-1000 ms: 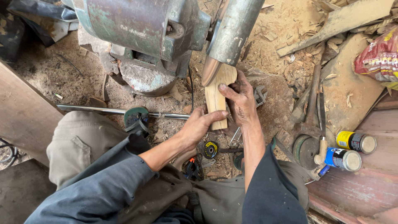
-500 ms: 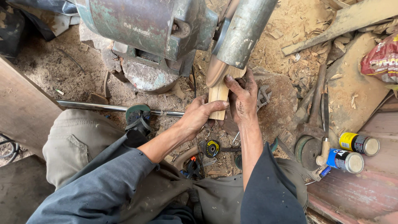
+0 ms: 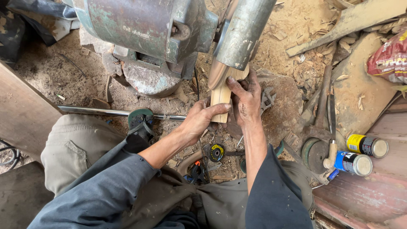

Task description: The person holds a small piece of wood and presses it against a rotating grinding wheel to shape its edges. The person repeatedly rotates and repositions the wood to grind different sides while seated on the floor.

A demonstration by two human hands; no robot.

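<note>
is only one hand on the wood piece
No, both the left hand and right hand grip the wood piece.

- Pale wooden block (image 3: 221, 98): narrow, lengthwise away from the person, pinched between left-hand fingers (image 3: 214, 109) at its near end and right-hand fingers (image 3: 234, 85) alongside; far end under the grey wheel (image 3: 240, 36).

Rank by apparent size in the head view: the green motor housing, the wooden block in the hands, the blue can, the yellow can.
1. green motor housing
2. wooden block, held by left hand and right hand
3. blue can and yellow can: look alike, not ranked.
</note>
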